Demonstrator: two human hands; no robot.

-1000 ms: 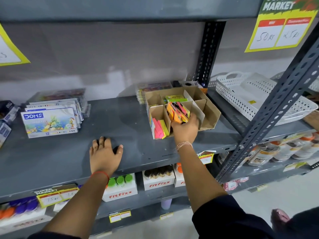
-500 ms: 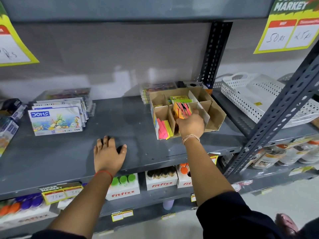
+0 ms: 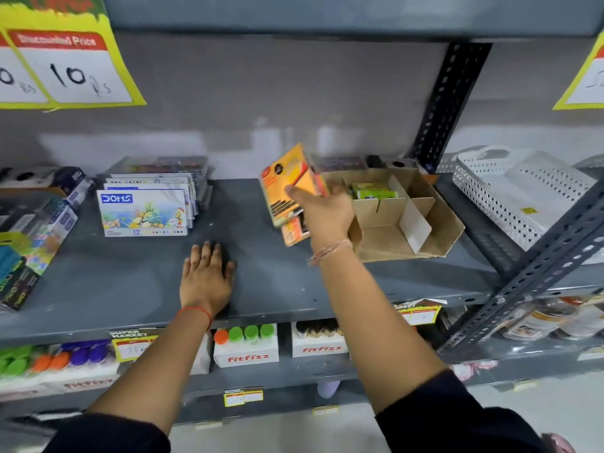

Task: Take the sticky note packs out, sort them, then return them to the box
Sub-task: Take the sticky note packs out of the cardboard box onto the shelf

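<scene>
1. The right hand (image 3: 323,214) is closed on a bunch of orange and yellow sticky note packs (image 3: 287,188), thumb across their face and the other fingers hidden behind. The bunch hangs in the air just left of the cardboard box (image 3: 408,220), above the grey shelf (image 3: 137,276).
2. One lower pack (image 3: 294,228) peeks out beneath the hand; whether it is gripped or slipping loose I cannot tell.
3. The packs are tilted with their printed faces up toward the camera — probably so the labels can be read for sorting.
4. The left hand (image 3: 207,276) lies flat and open on the shelf, well to the left of the box and holding nothing. It looks like a brace for the reach.
5. The box stays on the shelf with its dividers standing. Green packs (image 3: 372,191) remain in a rear compartment, while the front compartments in view are bare, so the emptying step seems partly done.
6. Open room lies left of the box — a clear stretch of shelf reaches to the DOMS boxes (image 3: 143,212) and suits laying the packs out.
7. Right of the box stand the slotted upright (image 3: 447,103) and a white basket (image 3: 519,194), so that side is tight.
8. The front lip of the shelf is near the left hand, and anything set down there could slide off.
</scene>
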